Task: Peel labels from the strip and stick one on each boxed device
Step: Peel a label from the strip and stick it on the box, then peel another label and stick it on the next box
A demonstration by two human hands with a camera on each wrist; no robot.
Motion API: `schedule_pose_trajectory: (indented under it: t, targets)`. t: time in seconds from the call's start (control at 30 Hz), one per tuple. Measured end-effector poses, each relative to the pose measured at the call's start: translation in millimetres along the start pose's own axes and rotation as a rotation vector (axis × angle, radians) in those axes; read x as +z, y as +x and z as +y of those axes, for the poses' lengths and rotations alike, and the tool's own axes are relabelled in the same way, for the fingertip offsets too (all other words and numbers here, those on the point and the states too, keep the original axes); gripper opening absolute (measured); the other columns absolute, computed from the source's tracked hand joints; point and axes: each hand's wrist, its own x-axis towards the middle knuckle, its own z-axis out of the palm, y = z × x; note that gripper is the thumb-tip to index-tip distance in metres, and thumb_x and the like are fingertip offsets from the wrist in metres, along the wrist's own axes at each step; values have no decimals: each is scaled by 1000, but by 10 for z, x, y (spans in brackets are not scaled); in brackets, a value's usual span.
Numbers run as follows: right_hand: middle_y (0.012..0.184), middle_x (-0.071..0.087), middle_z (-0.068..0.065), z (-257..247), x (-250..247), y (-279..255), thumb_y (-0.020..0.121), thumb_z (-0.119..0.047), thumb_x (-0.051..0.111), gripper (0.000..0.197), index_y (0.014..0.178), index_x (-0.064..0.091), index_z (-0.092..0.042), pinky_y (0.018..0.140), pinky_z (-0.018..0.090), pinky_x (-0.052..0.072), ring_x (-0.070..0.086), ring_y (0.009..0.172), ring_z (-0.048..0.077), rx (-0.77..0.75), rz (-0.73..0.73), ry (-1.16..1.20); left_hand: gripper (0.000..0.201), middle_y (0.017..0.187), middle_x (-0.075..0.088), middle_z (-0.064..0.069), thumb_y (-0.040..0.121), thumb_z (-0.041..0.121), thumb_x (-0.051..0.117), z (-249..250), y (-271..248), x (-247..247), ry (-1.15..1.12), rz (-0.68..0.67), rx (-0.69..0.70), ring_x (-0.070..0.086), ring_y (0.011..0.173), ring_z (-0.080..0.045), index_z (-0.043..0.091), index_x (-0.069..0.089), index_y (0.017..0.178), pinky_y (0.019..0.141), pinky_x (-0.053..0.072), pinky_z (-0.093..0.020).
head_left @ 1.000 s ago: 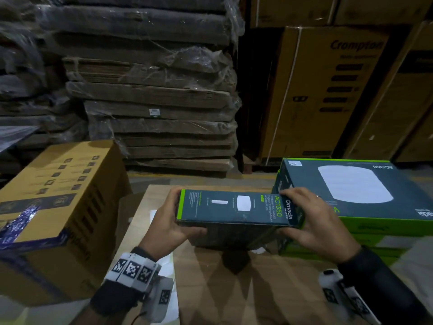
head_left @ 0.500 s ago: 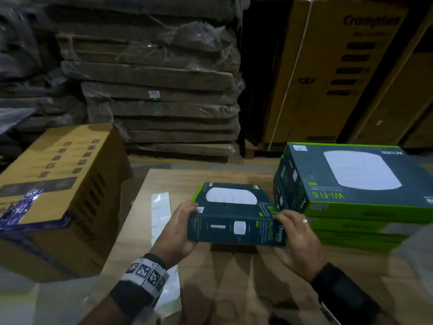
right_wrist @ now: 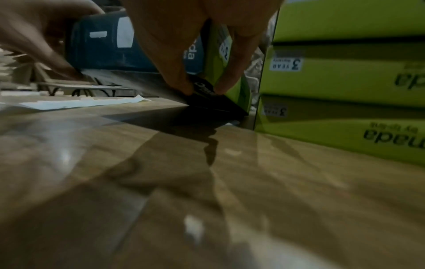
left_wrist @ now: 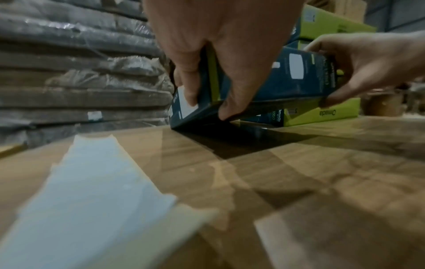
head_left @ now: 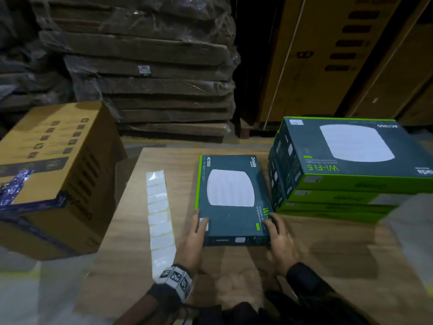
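Note:
A dark teal device box (head_left: pixel 232 198) with a green edge lies face up on the wooden table (head_left: pixel 234 277), just left of a stack of like boxes (head_left: pixel 351 184). My left hand (head_left: pixel 199 227) grips its near left corner, thumb on top beside a small white patch. My right hand (head_left: pixel 271 227) grips the near right corner. The wrist views show the box (left_wrist: pixel 264 81) with its near edge a little off the table and fingertips (right_wrist: pixel 184 87) under it. A white label strip (head_left: pixel 160 221) lies flat to the left of the box.
A large yellow-brown carton (head_left: pixel 54 172) sits at the table's left edge. Wrapped flat cartons (head_left: pixel 150 78) and tall brown cartons (head_left: pixel 351 55) stand behind the table. Bare wood shows in front of the box.
The box was held up on edge in both hands; now it has been turned face up and lowered to the table beside the stack. Both hands still hold its near corners.

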Motion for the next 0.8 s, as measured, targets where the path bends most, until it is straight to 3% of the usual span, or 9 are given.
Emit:
schedule_pose_trajectory:
  t: [0.1,0.27,0.37,0.43,0.5,0.57,0.6,0.7,0.8]
  targets:
    - [145,35,16,88,139,-65,44,4,70,93,127,38,-22,86,44,52,58,107,43,41,-49,23,89,158,-11,9,75,-17,40,-93,-54,139,36,-57,-48,34,136,-19,26,15,149,105,35,-26]
    - [150,27,17,95,214,-143,63,1,70,81,138,44,-14,102,47,41,45,123,45,148,-122,47,83,159,-3,9,78,-16,30,-21,-101,86,45,-141,-113,36,136,-21,24,17,149,108,31,-31]
    - [148,30,15,19,121,-152,64,-8,71,76,135,47,-16,101,46,40,45,124,42,149,-137,-44,80,159,7,6,82,-8,45,-65,-119,59,73,-142,-94,41,132,-24,27,17,148,106,36,-34]
    - [136,45,18,-88,39,-134,56,-13,79,69,122,57,-14,87,50,49,52,112,44,81,-50,-112,74,149,36,1,81,10,62,-219,-202,17,-31,-24,-101,48,126,-21,29,28,144,101,41,-34]
    - [122,55,18,-298,-7,-106,56,-14,83,56,107,63,-12,78,48,53,56,101,43,-38,89,-110,57,118,62,0,82,20,65,-394,-310,-109,-117,133,-227,60,106,-22,25,44,134,88,48,-32]
    - [109,60,14,-599,-3,-51,63,-14,76,41,102,63,-12,78,43,53,58,95,37,-248,186,-49,39,93,68,-2,84,20,64,-561,-406,-260,-64,253,-367,63,92,-25,20,54,121,79,48,-31]
    - [103,61,11,-769,31,-12,68,-17,68,35,102,59,-15,78,40,52,57,92,33,-355,203,-5,34,90,68,-4,84,19,63,-639,-448,-324,-31,277,-442,62,92,-25,17,56,117,78,47,-31]
    - [85,61,7,-1242,225,105,75,-14,58,25,98,51,-21,75,30,37,46,81,21,-583,48,165,25,106,64,-12,88,19,56,-822,-565,-445,63,227,-625,57,103,-29,11,56,112,85,46,-34]
    - [81,64,7,-1624,494,147,78,-11,54,19,95,63,-16,71,28,36,50,78,22,-604,-258,261,25,115,60,-13,92,27,54,-905,-697,-439,65,112,-742,55,108,-30,8,58,107,88,46,-35]
